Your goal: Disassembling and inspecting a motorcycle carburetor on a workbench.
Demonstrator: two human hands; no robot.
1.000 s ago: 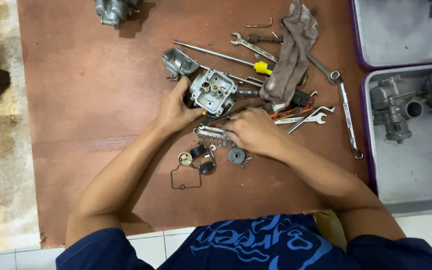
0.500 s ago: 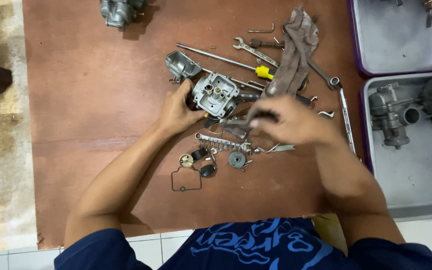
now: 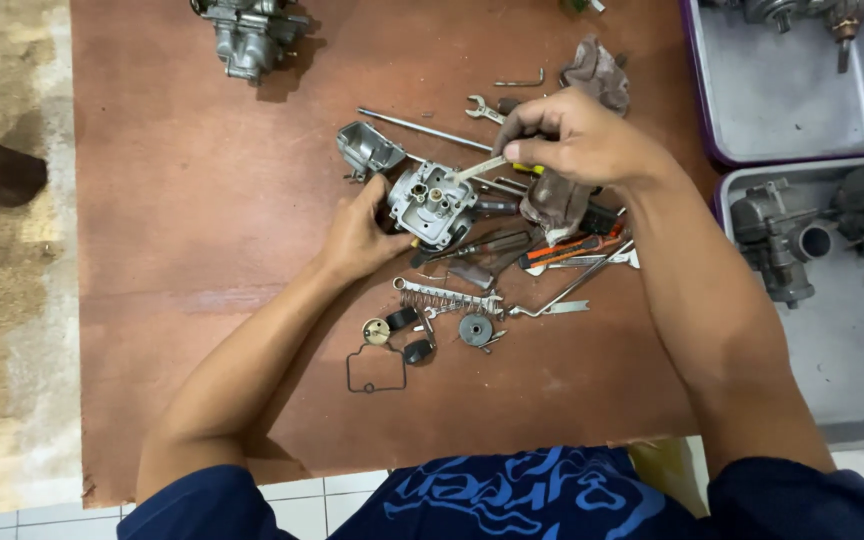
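Brown wooden board point(image 3: 182, 260), white floor tiles point(image 3: 302, 505), dusty concrete floor point(image 3: 2, 300)

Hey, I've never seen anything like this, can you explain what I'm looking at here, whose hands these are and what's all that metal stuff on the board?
This is one view from a camera worn on a person's head, looking down at their own bare hands; no machine is involved. The left hand steadies a small metal carburetor body on a brown wooden board. The right hand has its grip on a thin pale tool whose tip meets the carburetor. Around them lie a spring, a black gasket loop, a wrench, a rag and small parts. Grey trays on the right hold more engine parts.
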